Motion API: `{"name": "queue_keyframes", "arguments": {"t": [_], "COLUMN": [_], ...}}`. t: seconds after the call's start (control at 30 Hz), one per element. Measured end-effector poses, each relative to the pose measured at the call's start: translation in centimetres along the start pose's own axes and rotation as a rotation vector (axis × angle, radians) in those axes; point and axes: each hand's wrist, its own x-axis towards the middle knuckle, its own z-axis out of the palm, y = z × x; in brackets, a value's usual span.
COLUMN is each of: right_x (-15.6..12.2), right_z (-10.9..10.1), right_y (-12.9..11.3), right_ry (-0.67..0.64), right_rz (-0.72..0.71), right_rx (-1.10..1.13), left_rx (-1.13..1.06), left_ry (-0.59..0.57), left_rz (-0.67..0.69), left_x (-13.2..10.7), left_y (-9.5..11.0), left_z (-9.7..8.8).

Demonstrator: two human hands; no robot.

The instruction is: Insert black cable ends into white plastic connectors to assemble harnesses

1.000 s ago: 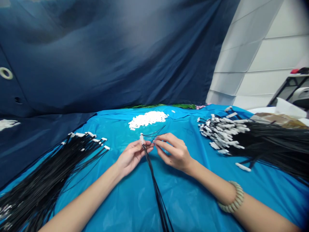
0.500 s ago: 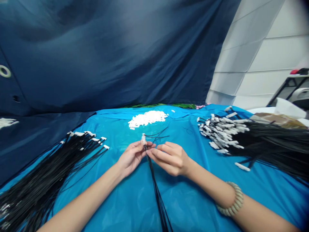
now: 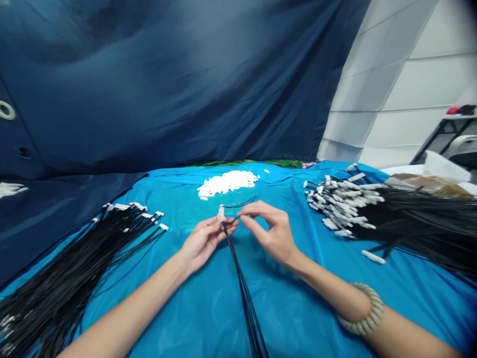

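Between the thumb and fingers of my left hand (image 3: 204,242) is a small white connector (image 3: 221,212), held upright. A bundle of thin black wires (image 3: 244,293) runs from its lower end down toward the front of the table. Another loose wire end (image 3: 242,204) sticks out to the right near the connector's top. My right hand (image 3: 271,229) pinches a thin black wire just right of the connector, thumb against forefinger, the other fingers curled. Exactly where that wire meets the connector is too small to make out.
A pile of white connectors (image 3: 229,183) lies beyond my hands on the blue cloth (image 3: 298,308). Black wires with white connectors are heaped at left (image 3: 74,268) and right (image 3: 421,214). A dark blue curtain (image 3: 179,79) hangs behind.
My right hand has shifted from the wires below the connector up and to the right, and now pinches one wire end. The left hand has hardly moved.
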Motion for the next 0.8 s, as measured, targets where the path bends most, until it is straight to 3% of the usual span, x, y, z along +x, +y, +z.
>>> {"name": "queue_keyframes", "arguments": {"t": [0.1,0.2,0.33,0.43,0.5,0.57,0.67,0.8], "right_x": [1.0,2.3,3.7,3.9,3.4,2.6,1.3,0.0], "right_z": [-0.7,-2.1,-4.6,-5.6,-5.3,-4.2,-2.2,-0.5], "right_y": [-0.4,-0.2,0.2,-0.1,-0.4,-0.8,-0.8,-0.1], "right_ry": [0.155,0.29,0.44,0.545,0.507,0.352,0.106,0.003], "right_rz": [0.284,0.399,0.349,0.201,0.068,-0.043,-0.16,-0.225], "right_rx": [0.377,0.585,0.487,0.226,-0.001,-0.179,-0.288,-0.375], "left_rx": [0.026,0.051,0.065,0.077,0.086,0.09,0.081,0.069], "left_ry": [0.03,0.05,0.068,0.072,0.06,0.054,0.059,0.031], "left_rz": [0.005,0.006,-0.009,-0.013,-0.015,-0.016,-0.004,0.016], "left_x": [-0.1,-0.1,-0.1,-0.1,-0.1,-0.1,-0.1,-0.1], "left_y": [0.1,0.0,0.0,0.0,-0.1,-0.2,-0.4,-0.5], "left_z": [0.0,0.2,0.4,0.4,0.4,0.4,0.3,0.1]}}
